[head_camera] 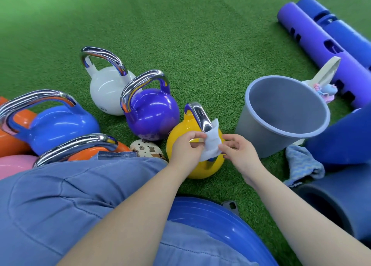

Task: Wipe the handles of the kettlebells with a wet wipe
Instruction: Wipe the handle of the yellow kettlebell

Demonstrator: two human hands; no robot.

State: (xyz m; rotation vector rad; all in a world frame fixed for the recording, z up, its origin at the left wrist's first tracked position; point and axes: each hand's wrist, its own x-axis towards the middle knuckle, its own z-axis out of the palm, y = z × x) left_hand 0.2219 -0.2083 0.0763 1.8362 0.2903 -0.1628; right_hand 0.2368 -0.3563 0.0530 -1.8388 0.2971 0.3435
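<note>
Both hands pinch a white wipe [210, 145] against the chrome handle [199, 116] of the yellow kettlebell [178, 143]: left hand [185, 148] on its left edge, right hand [237, 150] on its right. Green turf [200, 44] lies underneath. A grey bucket [261, 133] stands just right of the hands; purple [152, 115], white [104, 92] and blue [60, 127] kettlebells sit beyond and left.

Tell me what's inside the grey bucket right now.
The bucket shows only bare grey inner wall; nothing is visible inside. Its near rim hides the bottom, so something small lying there cannot be ruled out.
</note>
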